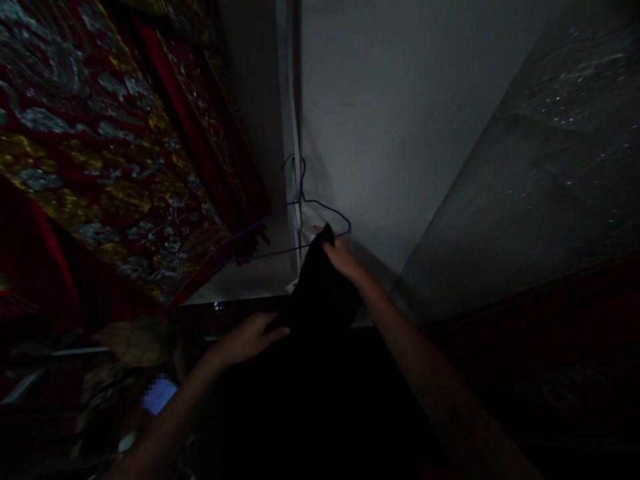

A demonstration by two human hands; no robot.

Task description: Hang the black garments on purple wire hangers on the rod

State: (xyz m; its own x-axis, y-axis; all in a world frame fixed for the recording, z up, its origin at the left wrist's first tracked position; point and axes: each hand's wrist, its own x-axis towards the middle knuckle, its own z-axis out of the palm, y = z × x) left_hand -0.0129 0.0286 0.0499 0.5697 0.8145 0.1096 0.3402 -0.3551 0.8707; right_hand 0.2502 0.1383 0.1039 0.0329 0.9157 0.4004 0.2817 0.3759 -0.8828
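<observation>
A black cloth (320, 293), perhaps a garment, is held up between my hands; the dim light hides its shape. My right hand (340, 257) is closed on its upper edge, close to the right end of a purple wire hanger (260, 223). Lower and to the left, my left hand (255, 337) grips the cloth's side, with the thumb showing in front and the other fingers hidden. The hanger hangs by its hook from a pale vertical strip or cord (295, 100) along the wall. Part of its lower bar is behind the cloth.
Red fabric with gold and silver embroidery (125, 133) hangs on the left. A pale wall (390, 100) stands ahead, with a translucent glittering sheet (550, 153) at the right. Low on the left lie a lit screen (160, 395) and dim clutter.
</observation>
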